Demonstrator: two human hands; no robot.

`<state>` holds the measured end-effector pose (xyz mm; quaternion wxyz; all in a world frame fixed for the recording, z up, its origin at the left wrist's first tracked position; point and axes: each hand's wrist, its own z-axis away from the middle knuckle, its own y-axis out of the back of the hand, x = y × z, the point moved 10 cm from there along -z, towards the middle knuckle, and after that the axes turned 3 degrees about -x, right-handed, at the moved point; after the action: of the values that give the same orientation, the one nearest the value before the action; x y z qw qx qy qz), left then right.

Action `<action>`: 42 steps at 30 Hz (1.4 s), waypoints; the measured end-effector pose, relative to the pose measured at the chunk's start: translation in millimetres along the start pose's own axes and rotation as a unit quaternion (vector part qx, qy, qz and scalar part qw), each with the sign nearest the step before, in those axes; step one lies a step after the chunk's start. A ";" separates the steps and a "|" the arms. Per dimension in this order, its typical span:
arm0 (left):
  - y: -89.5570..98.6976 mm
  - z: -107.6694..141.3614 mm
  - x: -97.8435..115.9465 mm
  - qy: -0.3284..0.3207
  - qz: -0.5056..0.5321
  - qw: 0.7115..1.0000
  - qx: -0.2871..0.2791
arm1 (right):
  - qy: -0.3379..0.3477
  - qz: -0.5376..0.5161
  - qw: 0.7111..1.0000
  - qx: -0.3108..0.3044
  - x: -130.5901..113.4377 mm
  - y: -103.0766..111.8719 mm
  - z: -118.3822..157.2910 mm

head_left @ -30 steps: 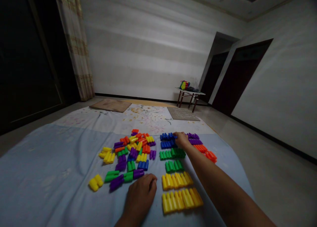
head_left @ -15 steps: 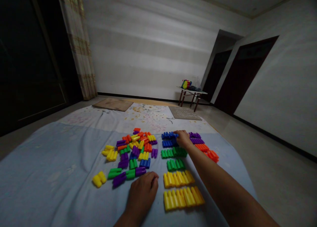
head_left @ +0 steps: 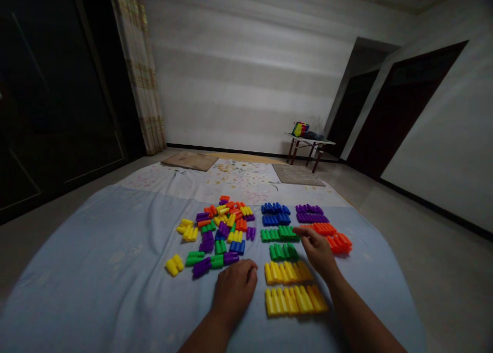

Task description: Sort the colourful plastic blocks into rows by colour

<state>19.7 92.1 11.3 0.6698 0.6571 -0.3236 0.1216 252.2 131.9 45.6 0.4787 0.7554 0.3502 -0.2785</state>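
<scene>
My left hand (head_left: 235, 290) rests on the blue cloth with its fingers curled in and nothing visible in them. It lies just below a purple block (head_left: 231, 258) at the near edge of a loose mixed pile. My right hand (head_left: 319, 248) is at the right end of a row of green blocks (head_left: 287, 233), its index finger stretched to the end block. No block shows in its grasp. Behind that row lie blue blocks (head_left: 276, 219). A shorter green row (head_left: 283, 252) and two yellow rows (head_left: 295, 300) lie nearer. Orange blocks (head_left: 339, 243) are partly behind the right hand.
Purple rows (head_left: 311, 217) lie at the back right. A pair of yellow blocks (head_left: 174, 265) sits apart at the left. Beyond the cloth (head_left: 115, 271) are two flat mats (head_left: 190, 161) and a small table (head_left: 310, 139) bearing a colourful bag.
My right hand has moved from the blue rows toward me, to the end of the green row. The left hand stays on the cloth. The view has shifted slightly.
</scene>
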 end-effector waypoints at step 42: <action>126.0 -83.6 -71.9 0.118 -0.218 0.959 0.134 | 0.062 0.014 0.998 -0.024 1.9 1.6 8.5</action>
<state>-86.3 204.6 75.8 0.6192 0.7766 -0.0717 0.0914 253.9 124.2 41.7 0.4782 0.7640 0.3752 -0.2163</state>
